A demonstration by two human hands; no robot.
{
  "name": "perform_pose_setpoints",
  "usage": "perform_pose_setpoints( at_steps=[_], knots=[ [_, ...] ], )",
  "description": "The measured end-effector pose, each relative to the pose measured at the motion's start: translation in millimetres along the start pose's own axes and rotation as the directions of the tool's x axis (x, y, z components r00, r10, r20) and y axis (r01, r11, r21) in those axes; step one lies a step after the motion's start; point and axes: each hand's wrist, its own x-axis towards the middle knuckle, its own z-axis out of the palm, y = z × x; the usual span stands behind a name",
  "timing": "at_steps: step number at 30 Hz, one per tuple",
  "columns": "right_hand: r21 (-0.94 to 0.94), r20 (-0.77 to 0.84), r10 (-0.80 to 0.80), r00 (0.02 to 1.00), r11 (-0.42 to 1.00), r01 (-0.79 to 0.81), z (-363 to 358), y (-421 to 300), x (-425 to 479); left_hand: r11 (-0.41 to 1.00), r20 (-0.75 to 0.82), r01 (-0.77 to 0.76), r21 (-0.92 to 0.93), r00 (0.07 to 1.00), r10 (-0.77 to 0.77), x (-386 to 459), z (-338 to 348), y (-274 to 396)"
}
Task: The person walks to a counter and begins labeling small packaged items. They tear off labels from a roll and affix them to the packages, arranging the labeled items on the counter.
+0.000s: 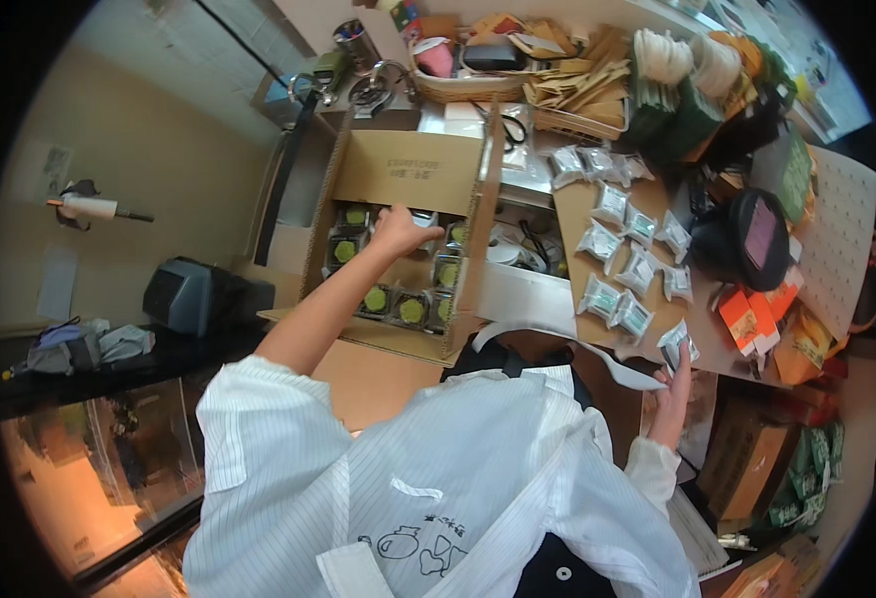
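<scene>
An open cardboard box stands before me, with small clear packs with green round centres along its inner sides. My left hand reaches into the box, fingers around a small silvery-white packet near the back flap. At the right, my right hand holds up another small white packet between its fingers, beside the table's edge. Several similar wrapped packets lie on a brown board to the right of the box.
A wicker basket and a wire basket of brown envelopes stand at the back. A black round container and orange packets are at the right. Below the box's right side is an open drawer.
</scene>
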Motion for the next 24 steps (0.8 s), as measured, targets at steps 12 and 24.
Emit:
perform_pose_setpoints(
  at_steps=[12,24],
  knots=[
    [-0.936,-0.023,-0.679,0.733,0.272,0.223,-57.5,19.1,132.4,0.931,-0.205,-0.266,-0.250,0.954,0.218,17.6,78.2,-49.6],
    [-0.879,-0.044,-0.547,0.836,0.419,0.228,-68.0,11.0,94.5,0.617,-0.549,-0.552,-0.561,0.806,0.222,-169.6,-153.9,149.5]
  ],
)
